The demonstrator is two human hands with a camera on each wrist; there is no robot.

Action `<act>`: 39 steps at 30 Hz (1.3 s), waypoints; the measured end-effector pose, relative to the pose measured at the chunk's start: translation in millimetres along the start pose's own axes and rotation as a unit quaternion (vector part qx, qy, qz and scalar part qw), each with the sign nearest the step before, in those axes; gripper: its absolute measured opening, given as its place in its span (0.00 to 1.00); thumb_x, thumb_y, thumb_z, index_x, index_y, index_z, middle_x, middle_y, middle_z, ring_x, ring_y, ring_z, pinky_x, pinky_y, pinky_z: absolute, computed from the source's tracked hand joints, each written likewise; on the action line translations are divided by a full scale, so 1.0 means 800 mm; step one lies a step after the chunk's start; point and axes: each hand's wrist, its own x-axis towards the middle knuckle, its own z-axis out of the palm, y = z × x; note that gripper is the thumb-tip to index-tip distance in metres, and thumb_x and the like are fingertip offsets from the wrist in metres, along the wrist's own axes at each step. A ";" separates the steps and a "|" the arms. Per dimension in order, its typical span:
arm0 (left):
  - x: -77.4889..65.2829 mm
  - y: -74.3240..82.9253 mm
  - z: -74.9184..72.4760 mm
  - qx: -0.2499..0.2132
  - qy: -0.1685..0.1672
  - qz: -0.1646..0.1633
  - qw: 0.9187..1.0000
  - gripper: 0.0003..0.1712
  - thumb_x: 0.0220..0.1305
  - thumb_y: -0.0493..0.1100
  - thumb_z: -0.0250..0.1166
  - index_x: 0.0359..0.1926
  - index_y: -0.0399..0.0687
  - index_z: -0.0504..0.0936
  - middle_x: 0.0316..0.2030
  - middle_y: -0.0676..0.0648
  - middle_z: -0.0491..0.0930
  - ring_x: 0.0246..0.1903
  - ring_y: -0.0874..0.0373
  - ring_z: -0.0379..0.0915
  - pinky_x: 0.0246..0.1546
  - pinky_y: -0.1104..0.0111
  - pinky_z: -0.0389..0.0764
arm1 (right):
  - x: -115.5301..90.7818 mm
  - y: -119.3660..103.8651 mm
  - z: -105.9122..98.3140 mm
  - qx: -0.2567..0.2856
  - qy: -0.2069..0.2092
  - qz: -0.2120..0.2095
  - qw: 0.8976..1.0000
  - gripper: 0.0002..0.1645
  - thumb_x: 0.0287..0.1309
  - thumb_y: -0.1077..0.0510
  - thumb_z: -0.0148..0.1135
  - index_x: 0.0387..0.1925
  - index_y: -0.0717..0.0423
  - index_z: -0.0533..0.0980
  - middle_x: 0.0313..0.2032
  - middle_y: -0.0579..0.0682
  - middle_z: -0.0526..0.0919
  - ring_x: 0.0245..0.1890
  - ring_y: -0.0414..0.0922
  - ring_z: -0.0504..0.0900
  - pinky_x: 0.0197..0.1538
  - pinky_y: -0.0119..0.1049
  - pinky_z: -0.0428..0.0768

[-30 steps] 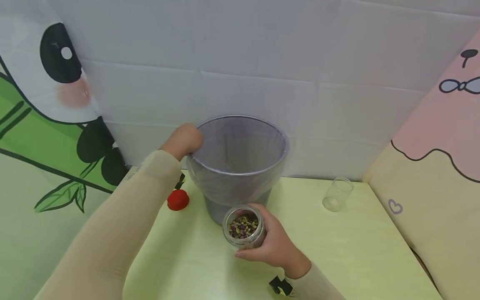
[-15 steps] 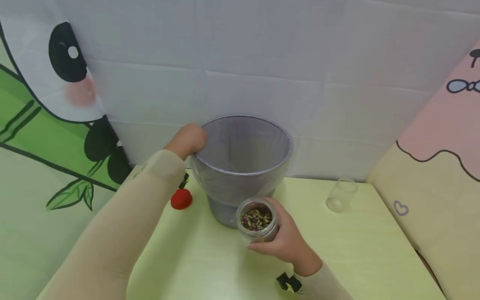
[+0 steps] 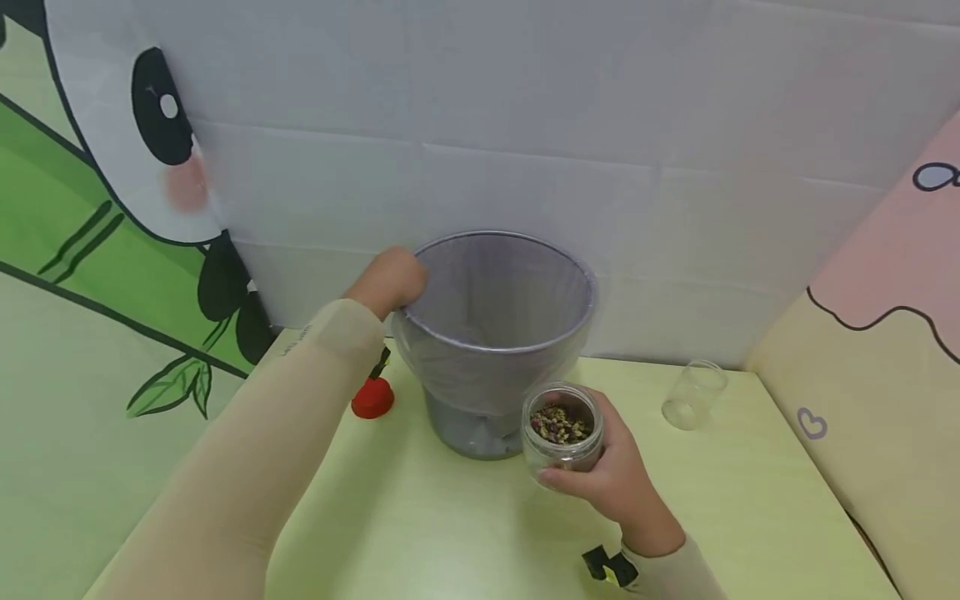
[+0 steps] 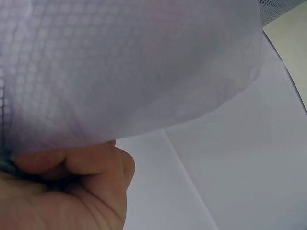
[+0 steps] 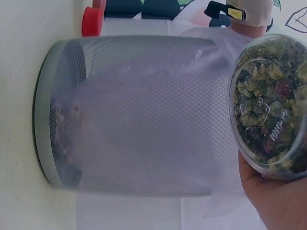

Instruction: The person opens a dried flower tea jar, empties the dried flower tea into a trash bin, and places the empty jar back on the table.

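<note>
A grey mesh wastebasket [image 3: 468, 429] stands on the table, lined with a translucent plastic bag [image 3: 480, 375] folded over its rim. My left hand [image 3: 393, 279] grips the rim at the left; in the left wrist view its curled fingers [image 4: 91, 158] sit beneath the hanging bag edge. With my right hand [image 3: 618, 467] I hold a clear, lidless jar [image 3: 564, 433] in front of the basket's right side. Dried flower buds [image 3: 558, 423] lie in the jar, and through its base in the right wrist view they look yellowish and dark red. The jar tilts slightly.
Left of the basket, a red round object [image 3: 372, 398] lies on the table [image 3: 420, 533], partly behind the left sleeve. A clear glass-like cylinder [image 3: 693, 396] stands at the back right. A pale cloth wall [image 3: 525, 192] rises close behind the basket.
My right hand has carried the jar to the right and slightly up, away from the basket's middle. The left hand keeps its grip on the rim. The head view has turned a little left.
</note>
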 end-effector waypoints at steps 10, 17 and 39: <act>0.010 0.000 0.004 0.037 0.008 0.024 0.999 0.27 0.72 0.37 0.37 0.45 0.23 0.81 0.57 0.27 0.77 0.54 0.37 0.74 0.64 0.49 0.71 | 0.019 -0.028 -0.039 -0.072 0.015 0.018 0.997 0.53 0.38 0.74 0.82 0.68 0.58 0.69 0.60 0.57 0.77 0.60 0.48 0.76 0.60 0.33 0.75; 0.010 0.006 0.005 0.034 0.000 0.019 0.999 0.26 0.74 0.37 0.36 0.45 0.24 0.80 0.56 0.29 0.77 0.53 0.38 0.74 0.64 0.49 0.71 | 0.039 -0.050 -0.066 -0.166 0.052 0.066 0.983 0.50 0.43 0.66 0.84 0.68 0.50 0.69 0.58 0.48 0.77 0.55 0.44 0.77 0.52 0.28 0.79; 0.004 0.009 0.002 -0.001 0.000 -0.008 1.000 0.25 0.74 0.38 0.37 0.49 0.24 0.78 0.55 0.30 0.76 0.50 0.39 0.74 0.61 0.49 0.73 | 0.147 -0.077 -0.121 -0.369 0.008 0.087 0.925 0.55 0.45 0.40 0.83 0.68 0.58 0.66 0.59 0.53 0.75 0.57 0.53 0.75 0.57 0.55 0.75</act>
